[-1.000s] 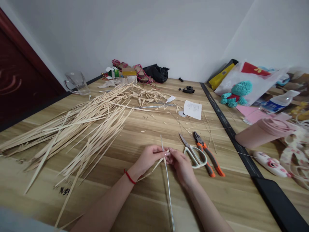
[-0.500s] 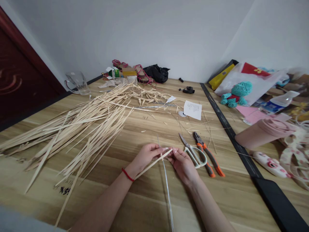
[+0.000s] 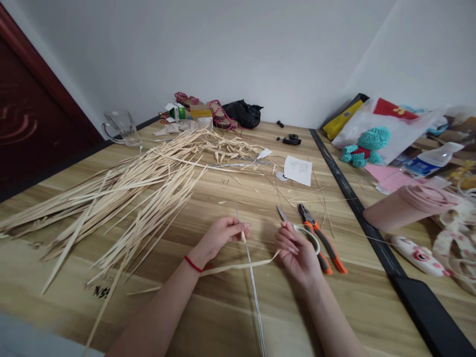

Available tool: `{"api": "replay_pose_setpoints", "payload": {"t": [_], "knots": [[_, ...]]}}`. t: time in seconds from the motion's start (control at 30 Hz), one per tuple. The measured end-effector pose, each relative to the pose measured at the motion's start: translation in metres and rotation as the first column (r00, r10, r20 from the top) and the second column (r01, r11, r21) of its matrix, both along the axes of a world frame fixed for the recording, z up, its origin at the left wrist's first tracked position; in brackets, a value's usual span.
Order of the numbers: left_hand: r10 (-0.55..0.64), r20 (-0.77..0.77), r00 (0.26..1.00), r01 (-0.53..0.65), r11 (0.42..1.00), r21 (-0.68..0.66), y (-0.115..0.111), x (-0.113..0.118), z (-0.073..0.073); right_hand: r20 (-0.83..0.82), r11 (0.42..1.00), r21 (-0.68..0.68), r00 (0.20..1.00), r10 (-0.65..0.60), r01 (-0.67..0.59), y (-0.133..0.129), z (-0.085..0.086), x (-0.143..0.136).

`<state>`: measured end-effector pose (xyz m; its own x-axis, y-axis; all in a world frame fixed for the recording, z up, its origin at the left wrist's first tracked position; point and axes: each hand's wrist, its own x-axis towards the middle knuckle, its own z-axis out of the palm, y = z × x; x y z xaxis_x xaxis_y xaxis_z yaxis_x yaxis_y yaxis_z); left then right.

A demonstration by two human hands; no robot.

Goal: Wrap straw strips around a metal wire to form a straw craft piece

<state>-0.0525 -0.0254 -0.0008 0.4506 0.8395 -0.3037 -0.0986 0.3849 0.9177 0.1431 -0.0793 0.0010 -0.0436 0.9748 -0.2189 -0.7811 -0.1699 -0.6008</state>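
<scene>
Left hand (image 3: pixel 220 237) is pinching the wire (image 3: pixel 254 287); right hand (image 3: pixel 297 253) (now farther apart) is drawing the pale strip (image 3: pixel 231 267), grip closed.

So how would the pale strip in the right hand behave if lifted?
The pale strip is probably light, being thin and narrow. It looks more bendy than stiff, since it curves between the right hand and the left forearm. It might crease if bent hard, judging by its sharp turn near the fingers.
</scene>
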Motion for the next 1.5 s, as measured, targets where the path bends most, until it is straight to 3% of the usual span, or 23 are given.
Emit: {"api": "replay_pose_setpoints", "payload": {"t": [0.13,0.23,0.3,0.37,0.47,0.63,0.83,1.13,1.37,1.5], "knots": [[0.036,-0.109,0.993,-0.019,0.988,0.154,0.000,0.003,0.000,0.299,0.995,-0.048,0.950,0.095,-0.084,-0.004,-0.004,-0.013],[0.143,-0.250,0.958,-0.046,0.933,0.358,0.000,0.004,-0.004,0.524,0.972,-0.061,0.822,0.225,-0.227,-0.010,-0.009,-0.026],[0.202,-0.277,0.939,-0.070,0.905,0.420,0.000,0.006,-0.008,0.584,0.944,-0.087,0.751,0.308,-0.319,-0.014,-0.011,-0.034],[0.217,-0.249,0.944,-0.101,0.907,0.409,0.000,0.007,-0.010,0.571,0.913,-0.107,0.727,0.381,-0.394,-0.017,-0.013,-0.041],[0.175,-0.167,0.970,-0.115,0.941,0.317,0.000,0.009,-0.008,0.490,0.885,-0.105,0.751,0.444,-0.454,-0.018,-0.013,-0.045],[0.044,-0.005,0.999,-0.043,0.992,0.118,-0.001,0.008,0.001,0.332,0.902,-0.073,0.842,0.425,-0.426,-0.016,-0.011,-0.040],[0.040,0.055,0.998,-0.043,0.998,0.041,-0.002,0.006,0.000,0.315,0.886,-0.097,0.831,0.459,-0.453,-0.015,-0.009,-0.037],[0.027,0.017,0.999,-0.029,0.992,0.119,-0.002,0.008,-0.002,0.574,0.978,-0.068,0.793,0.202,-0.200,-0.008,-0.020,-0.029],[0.044,-0.024,0.999,-0.040,0.988,0.149,-0.001,0.009,-0.006,0.370,0.962,-0.127,0.888,0.272,-0.241,-0.007,-0.017,-0.021],[0.074,-0.071,0.995,-0.061,0.983,0.171,0.000,0.010,-0.009,0.314,0.951,-0.155,0.899,0.305,-0.268,-0.008,-0.013,-0.019]]}}
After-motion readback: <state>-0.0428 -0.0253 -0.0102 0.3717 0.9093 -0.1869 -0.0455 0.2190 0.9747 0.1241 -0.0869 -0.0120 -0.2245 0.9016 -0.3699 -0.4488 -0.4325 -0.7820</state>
